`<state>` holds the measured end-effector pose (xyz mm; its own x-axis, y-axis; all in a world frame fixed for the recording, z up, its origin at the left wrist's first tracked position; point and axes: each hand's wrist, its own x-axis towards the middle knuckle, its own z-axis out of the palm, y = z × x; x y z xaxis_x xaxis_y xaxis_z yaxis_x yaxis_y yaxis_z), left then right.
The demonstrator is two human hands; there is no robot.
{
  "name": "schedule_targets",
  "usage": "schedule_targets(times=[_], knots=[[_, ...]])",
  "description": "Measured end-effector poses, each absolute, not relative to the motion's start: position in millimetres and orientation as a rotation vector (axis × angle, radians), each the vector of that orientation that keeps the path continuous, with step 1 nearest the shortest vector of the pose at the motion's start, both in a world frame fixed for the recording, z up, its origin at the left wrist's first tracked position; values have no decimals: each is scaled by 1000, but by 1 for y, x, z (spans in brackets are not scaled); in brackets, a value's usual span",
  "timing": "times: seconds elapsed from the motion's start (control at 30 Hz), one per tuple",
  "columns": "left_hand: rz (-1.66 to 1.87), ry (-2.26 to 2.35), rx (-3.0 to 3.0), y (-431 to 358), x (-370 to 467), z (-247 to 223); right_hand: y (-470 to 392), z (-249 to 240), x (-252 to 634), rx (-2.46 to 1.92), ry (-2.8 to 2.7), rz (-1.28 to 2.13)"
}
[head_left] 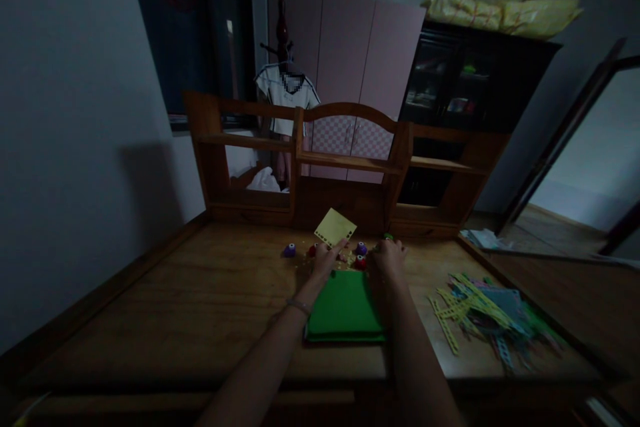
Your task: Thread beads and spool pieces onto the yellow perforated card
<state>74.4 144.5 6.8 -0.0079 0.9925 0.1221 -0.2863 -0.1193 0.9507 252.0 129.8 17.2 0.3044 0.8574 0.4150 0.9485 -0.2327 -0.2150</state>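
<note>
The left grip [325, 261] clamps the yellow paper [334, 223]; shifting it calls for steadiness. The right grip [392, 259], beside the green item [389, 237], I cannot tell.

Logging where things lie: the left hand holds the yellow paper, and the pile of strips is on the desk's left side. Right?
Not quite: the head view shows the pile of strips on the right side of the desk. The left hand holds the yellow paper.
</note>
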Motion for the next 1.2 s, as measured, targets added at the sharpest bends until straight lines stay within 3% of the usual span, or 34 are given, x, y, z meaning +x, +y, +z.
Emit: schedule_targets(times=[0.2, 0.43, 0.7, 0.83, 1.2], knots=[[1428, 834, 1117, 146, 74, 4, 131, 29, 248, -1883, -1334, -265], [1468, 963, 1160, 145, 72, 7, 134, 62, 225, -1166, -1092, 651], [1519, 1062, 1187, 151, 72, -2, 124, 56, 225, -1061, -1331, 717], [1520, 1073, 1214, 152, 73, -3, 116, 47, 226, -1037, -1386, 905], [1574, 1095, 1248, 144, 74, 8, 119, 36, 225, -976, -1203, 1179]])
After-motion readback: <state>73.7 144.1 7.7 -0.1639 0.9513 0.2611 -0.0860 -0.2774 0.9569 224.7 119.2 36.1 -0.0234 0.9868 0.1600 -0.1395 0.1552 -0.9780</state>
